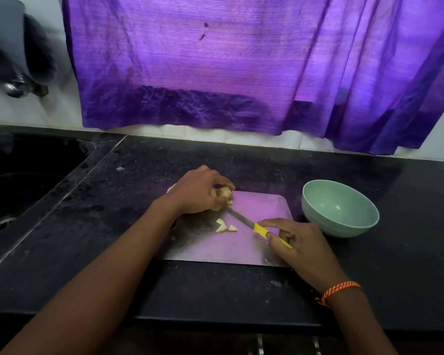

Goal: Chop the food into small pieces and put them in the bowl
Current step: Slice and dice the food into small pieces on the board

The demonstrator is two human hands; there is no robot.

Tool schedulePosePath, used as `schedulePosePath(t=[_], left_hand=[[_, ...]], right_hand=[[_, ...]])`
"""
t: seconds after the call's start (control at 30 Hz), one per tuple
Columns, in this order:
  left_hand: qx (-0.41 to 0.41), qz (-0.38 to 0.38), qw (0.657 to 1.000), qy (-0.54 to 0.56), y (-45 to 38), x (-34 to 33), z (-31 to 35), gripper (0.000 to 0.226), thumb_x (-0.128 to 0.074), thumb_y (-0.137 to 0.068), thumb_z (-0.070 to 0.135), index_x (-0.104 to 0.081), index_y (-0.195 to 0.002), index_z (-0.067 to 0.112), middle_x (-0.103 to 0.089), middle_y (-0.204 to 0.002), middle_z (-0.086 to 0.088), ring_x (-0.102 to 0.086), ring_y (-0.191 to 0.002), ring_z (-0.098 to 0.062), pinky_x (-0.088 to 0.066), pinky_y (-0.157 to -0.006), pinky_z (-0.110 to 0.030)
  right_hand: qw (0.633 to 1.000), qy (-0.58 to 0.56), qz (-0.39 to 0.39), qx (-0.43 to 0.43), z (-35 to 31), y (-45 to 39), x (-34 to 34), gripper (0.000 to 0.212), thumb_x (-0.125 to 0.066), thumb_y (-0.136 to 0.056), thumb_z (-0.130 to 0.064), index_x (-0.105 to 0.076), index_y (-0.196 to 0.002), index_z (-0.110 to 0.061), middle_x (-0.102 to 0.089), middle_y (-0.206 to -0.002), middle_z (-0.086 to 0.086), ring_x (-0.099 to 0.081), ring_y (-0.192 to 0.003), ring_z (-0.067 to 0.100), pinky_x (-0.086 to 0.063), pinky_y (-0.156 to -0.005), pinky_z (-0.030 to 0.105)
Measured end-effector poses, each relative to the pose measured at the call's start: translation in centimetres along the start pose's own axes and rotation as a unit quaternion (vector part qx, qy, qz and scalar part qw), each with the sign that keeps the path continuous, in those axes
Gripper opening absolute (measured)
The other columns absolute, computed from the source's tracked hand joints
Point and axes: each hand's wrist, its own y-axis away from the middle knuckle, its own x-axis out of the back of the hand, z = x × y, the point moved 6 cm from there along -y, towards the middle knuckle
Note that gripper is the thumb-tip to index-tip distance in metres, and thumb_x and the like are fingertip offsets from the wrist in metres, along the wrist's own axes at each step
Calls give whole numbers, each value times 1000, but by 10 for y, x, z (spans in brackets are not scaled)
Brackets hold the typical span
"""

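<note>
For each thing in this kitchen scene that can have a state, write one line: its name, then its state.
Left hand: grips the food on the board.
Right hand: holds the knife by its yellow handle.
Food: partly cut, held under the fingers.
Cut pieces: lying loose on the board.
Knife: blade angled toward the food.
Cutting board: flat on the counter.
Bowl: upright, empty, right of the board.

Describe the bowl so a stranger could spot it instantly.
Start at the black counter under the purple curtain, then find the cutting board. Just off the board's right edge sits the bowl: pale green, round, the only dish there.
</note>
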Motion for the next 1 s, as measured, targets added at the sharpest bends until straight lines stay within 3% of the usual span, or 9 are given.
schedulePosePath(t=[0.1, 0.17, 0.27, 0.4, 0.53, 0.67, 0.8, 1.0], left_hand=[[13, -2, 1000, 15, 1, 2, -4, 43, -56, -91, 57, -71, -130, 49, -69, -126, 16, -50, -116, -13, -48, -95, -43], [12, 0, 1000, 23, 3, 3, -5, 38, -57, -94, 55, -71, -129, 49, -69, -126, 17, -49, -115, -11, -48, -94, -43], [12, 5, 999, 32, 3, 4, -5, 30, -62, -99, 50, -74, -126, 47, -68, -124, 19, -49, -112, -9, -48, -92, -42], [18, 1, 999, 41, 2, 2, -4, 28, -63, -100, 49, -73, -125, 48, -67, -125, 19, -49, -113, -7, -48, -93, -42], [18, 4, 999, 44, 2, 3, -4, 28, -64, -99, 48, -74, -125, 47, -67, -125, 18, -50, -115, -10, -49, -95, -43], [16, -5, 999, 48, 1, 0, -3, 30, -65, -95, 49, -73, -124, 47, -66, -122, 16, -51, -115, -11, -49, -96, -46], [17, -10, 998, 54, 1, -2, -4, 29, -69, -95, 49, -72, -123, 47, -65, -122, 16, -50, -116, -12, -48, -98, -47], [25, -11, 997, 72, 6, -1, -7, 30, -76, -90, 52, -70, -119, 50, -64, -119, 23, -49, -113, -8, -49, -96, -45]], right_hand=[[999, -32, -20, 36, -18, 5, -2, 30, -70, -94, -26, -75, -114, -48, -58, -61, 2, -47, -53, 19, -39, -53, 32], [998, -47, 15, 33, -16, 4, 6, 30, -73, -92, -17, -78, -111, -41, -51, -57, 4, -39, -52, 10, -33, -53, 31], [996, 1, 89, -14, 2, -3, 18, 25, -73, -92, -21, -77, -111, -37, -48, -55, -2, -42, -52, 7, -39, -54, 33], [996, 62, 63, -28, 6, -13, 7, 25, -66, -96, -33, -75, -119, -39, -63, -68, -26, -57, -59, 7, -47, -59, 23], [1000, 12, 10, -2, -3, -4, -2, 21, -67, -98, -40, -72, -116, -49, -66, -65, -2, -54, -55, 16, -51, -57, 38], [999, -51, 18, 10, -19, 18, 0, 17, -73, -96, -29, -78, -109, -40, -67, -64, -13, -55, -54, 6, -45, -56, 27], [999, 5, 18, 27, -39, 22, -15, 19, -68, -97, -43, -73, -115, -43, -46, -55, -8, -41, -50, 11, -29, -50, 24], [998, -16, -16, 58, -60, 14, -30, 25, -66, -95, -35, -74, -117, -41, -54, -58, -16, -49, -55, 11, -32, -53, 18]])
